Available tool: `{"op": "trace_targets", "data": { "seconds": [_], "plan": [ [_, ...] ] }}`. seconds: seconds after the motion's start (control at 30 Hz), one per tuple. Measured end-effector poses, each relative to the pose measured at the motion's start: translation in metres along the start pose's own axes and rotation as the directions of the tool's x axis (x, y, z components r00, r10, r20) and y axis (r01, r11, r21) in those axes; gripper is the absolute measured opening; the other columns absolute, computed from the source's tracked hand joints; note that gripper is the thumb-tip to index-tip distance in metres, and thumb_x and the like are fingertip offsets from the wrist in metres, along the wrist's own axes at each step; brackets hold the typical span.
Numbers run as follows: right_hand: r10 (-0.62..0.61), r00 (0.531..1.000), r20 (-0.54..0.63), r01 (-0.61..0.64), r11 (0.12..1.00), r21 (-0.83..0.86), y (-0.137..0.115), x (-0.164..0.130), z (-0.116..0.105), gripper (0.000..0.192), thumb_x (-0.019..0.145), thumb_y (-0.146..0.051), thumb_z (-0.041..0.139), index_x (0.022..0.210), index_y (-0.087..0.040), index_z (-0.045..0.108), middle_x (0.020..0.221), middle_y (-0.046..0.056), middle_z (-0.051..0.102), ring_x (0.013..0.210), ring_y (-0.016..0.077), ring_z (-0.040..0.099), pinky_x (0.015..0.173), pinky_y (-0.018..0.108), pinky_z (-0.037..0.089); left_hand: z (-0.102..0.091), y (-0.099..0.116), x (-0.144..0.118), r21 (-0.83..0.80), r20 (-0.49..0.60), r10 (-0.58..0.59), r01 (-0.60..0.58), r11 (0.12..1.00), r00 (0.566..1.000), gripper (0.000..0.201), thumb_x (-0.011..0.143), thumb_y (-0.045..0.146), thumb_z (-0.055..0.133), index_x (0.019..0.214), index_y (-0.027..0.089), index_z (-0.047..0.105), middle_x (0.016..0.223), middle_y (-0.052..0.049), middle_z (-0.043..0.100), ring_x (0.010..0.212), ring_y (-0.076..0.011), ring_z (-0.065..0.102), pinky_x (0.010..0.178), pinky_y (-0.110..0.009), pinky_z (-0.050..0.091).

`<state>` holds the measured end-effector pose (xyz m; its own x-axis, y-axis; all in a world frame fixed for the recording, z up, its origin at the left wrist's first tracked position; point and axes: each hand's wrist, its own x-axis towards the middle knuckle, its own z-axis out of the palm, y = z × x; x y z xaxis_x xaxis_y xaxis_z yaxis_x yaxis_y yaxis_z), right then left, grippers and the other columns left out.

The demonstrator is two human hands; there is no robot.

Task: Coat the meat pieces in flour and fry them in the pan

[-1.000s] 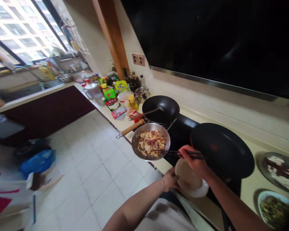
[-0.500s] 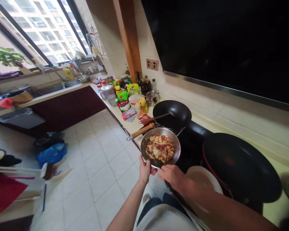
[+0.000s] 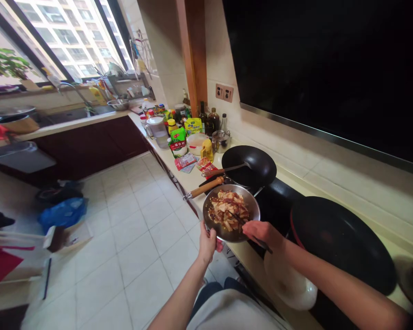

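Observation:
My left hand (image 3: 208, 243) is closed on the near left rim of a steel bowl (image 3: 255, 208), thumb at the side and fingers underneath. Inside the bowl lies a heap of sliced, sauce-coated meat (image 3: 227, 204) with small chopped bits. Above the bowl's right edge, my right hand (image 3: 264, 233) grips dark chopsticks (image 3: 237, 217), whose tips reach into the meat. Just beyond the bowl sits a black wok (image 3: 266, 167) with a wooden handle (image 3: 206, 187) pointing left. A spatula (image 3: 220, 172) rests across the wok.
A large black frying pan (image 3: 344, 243) sits at the right of the stove. Below my right forearm is a pale plate (image 3: 291, 286). Seasoning packets (image 3: 186, 161), a yellow bottle (image 3: 207, 149) and a water pitcher (image 3: 158, 130) stand along the counter. A sink (image 3: 79, 114) is at the far left.
My right hand has moved right and up from the bowl's near rim, and the chopsticks now show in the meat. The meat is shifted about. The view has turned slightly.

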<state>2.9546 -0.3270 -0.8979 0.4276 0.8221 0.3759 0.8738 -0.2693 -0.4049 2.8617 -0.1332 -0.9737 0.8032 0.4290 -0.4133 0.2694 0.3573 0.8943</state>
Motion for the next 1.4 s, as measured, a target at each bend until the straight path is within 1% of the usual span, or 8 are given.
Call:
{"op": "trace_targets", "data": {
  "seconds": [0.1, 0.2, 0.33, 0.47, 0.73, 0.87, 1.03, 1.4],
  "plan": [
    [0.026, 1.000, 0.011, -0.027, 0.998, 0.052, -0.003, 0.009, -0.024, 0.034, 0.099, -0.032, 0.035, 0.092, -0.023, 0.067, 0.086, 0.001, 0.072, 0.079, 0.0146, 0.069, 0.073, 0.025, 0.056, 0.000, 0.000, 0.000, -0.010, 0.007, -0.002, 0.002, 1.000, 1.000, 0.068, 0.083, 0.031, 0.051, 0.143, 0.020, 0.019, 0.044, 0.007, 0.054, 0.029, -0.0149, 0.050, 0.030, -0.020, 0.037],
    [0.293, 0.955, -0.041, -0.283, 0.946, 0.160, -0.004, 0.013, -0.042, 0.029, 0.096, -0.039, 0.044, 0.089, -0.023, 0.067, 0.081, 0.001, 0.071, 0.075, 0.0170, 0.069, 0.070, 0.028, 0.057, 0.000, 0.000, 0.000, -0.018, 0.012, -0.008, 0.008, 1.000, 1.000, 0.073, 0.084, 0.034, 0.051, 0.146, 0.020, 0.015, 0.045, 0.007, 0.052, 0.030, -0.0157, 0.051, 0.030, -0.020, 0.038],
    [0.602, 0.787, -0.136, -0.519, 0.765, 0.380, 0.008, 0.013, -0.059, 0.035, 0.089, -0.053, 0.051, 0.082, -0.022, 0.064, 0.076, 0.003, 0.071, 0.069, 0.0195, 0.071, 0.064, 0.031, 0.061, -0.001, 0.000, 0.000, -0.033, 0.023, -0.015, 0.016, 0.999, 1.000, 0.082, 0.084, 0.037, 0.053, 0.150, 0.023, 0.005, 0.045, 0.008, 0.051, 0.031, -0.0162, 0.052, 0.031, -0.021, 0.038],
    [0.809, 0.541, -0.231, -0.603, 0.564, 0.564, 0.038, 0.012, -0.072, 0.043, 0.079, -0.063, 0.059, 0.077, -0.021, 0.063, 0.066, 0.004, 0.070, 0.056, 0.0199, 0.069, 0.051, 0.031, 0.060, -0.001, -0.001, -0.002, -0.047, 0.037, -0.022, 0.024, 0.999, 0.999, 0.084, 0.085, 0.039, 0.053, 0.151, 0.025, 0.003, 0.045, 0.007, 0.053, 0.032, -0.0163, 0.053, 0.031, -0.021, 0.038],
    [0.886, 0.416, -0.206, -0.590, 0.435, 0.680, 0.086, 0.027, -0.008, 0.046, 0.075, -0.066, 0.057, 0.068, -0.020, 0.058, 0.053, 0.006, 0.067, 0.041, 0.0206, 0.066, 0.035, 0.029, 0.054, -0.004, 0.000, -0.001, -0.067, 0.058, -0.039, 0.043, 0.997, 0.998, 0.093, 0.082, 0.050, 0.056, 0.151, 0.024, -0.001, 0.043, 0.007, 0.054, 0.031, -0.0155, 0.052, 0.032, -0.020, 0.036],
    [0.892, 0.417, -0.175, -0.530, 0.395, 0.750, 0.077, 0.034, 0.029, 0.049, 0.078, -0.069, 0.050, 0.069, -0.021, 0.055, 0.054, 0.006, 0.068, 0.045, 0.0221, 0.068, 0.039, 0.031, 0.057, -0.005, 0.004, -0.001, -0.069, 0.082, -0.043, 0.048, 0.996, 0.996, 0.097, 0.081, 0.051, 0.059, 0.151, 0.024, -0.001, 0.045, 0.006, 0.055, 0.033, -0.0165, 0.054, 0.033, -0.021, 0.038],
    [0.869, 0.458, -0.188, -0.480, 0.419, 0.770, 0.057, 0.026, 0.030, 0.048, 0.081, -0.069, 0.048, 0.075, -0.022, 0.056, 0.061, 0.006, 0.070, 0.050, 0.0228, 0.070, 0.048, 0.035, 0.061, -0.007, 0.006, -0.003, -0.070, 0.102, -0.047, 0.055, 0.996, 0.994, 0.099, 0.081, 0.056, 0.058, 0.151, 0.025, -0.005, 0.045, 0.006, 0.055, 0.036, -0.0177, 0.057, 0.035, -0.022, 0.041],
    [0.711, 0.695, -0.105, -0.483, 0.570, 0.664, -0.008, 0.047, 0.037, 0.051, 0.079, -0.073, 0.048, 0.074, -0.024, 0.061, 0.074, 0.007, 0.073, 0.070, 0.0243, 0.073, 0.056, 0.034, 0.062, -0.009, 0.007, -0.011, -0.113, 0.176, -0.042, 0.062, 0.992, 0.984, 0.097, 0.080, 0.034, 0.061, 0.150, 0.027, -0.006, 0.053, 0.003, 0.063, 0.047, -0.0186, 0.064, 0.046, -0.026, 0.050]
  ]
}}
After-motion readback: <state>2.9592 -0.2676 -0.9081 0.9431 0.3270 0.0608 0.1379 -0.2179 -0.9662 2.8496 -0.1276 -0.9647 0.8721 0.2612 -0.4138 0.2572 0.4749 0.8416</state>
